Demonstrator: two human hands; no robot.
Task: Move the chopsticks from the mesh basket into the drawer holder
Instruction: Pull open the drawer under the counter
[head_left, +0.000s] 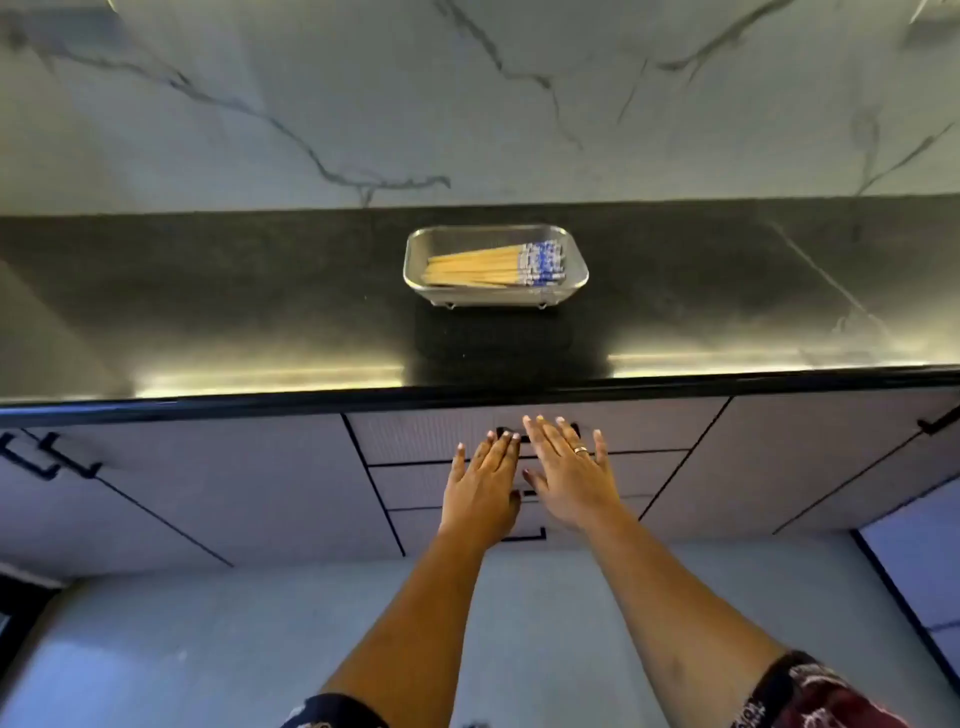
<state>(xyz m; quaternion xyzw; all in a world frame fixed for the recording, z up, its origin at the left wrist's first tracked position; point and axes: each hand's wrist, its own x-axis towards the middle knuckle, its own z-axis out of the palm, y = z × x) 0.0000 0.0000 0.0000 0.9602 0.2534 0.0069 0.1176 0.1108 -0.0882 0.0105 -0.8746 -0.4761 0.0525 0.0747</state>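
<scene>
Below the mesh basket (498, 297), left hand (485, 480) and right hand (569, 470) hover at the drawer (415, 436), fingers (546, 439) straight and empty; the chopsticks (488, 266) look light, stiff, slippery, best pinched mid-bundle.

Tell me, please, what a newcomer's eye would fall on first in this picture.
The metal mesh basket in the middle of the dark counter stands out, with a bundle of yellow chopsticks with blue ends lying flat inside. Below the counter edge, the left hand and right hand reach flat-fingered towards the shut top drawer, the right wearing a ring.
</scene>
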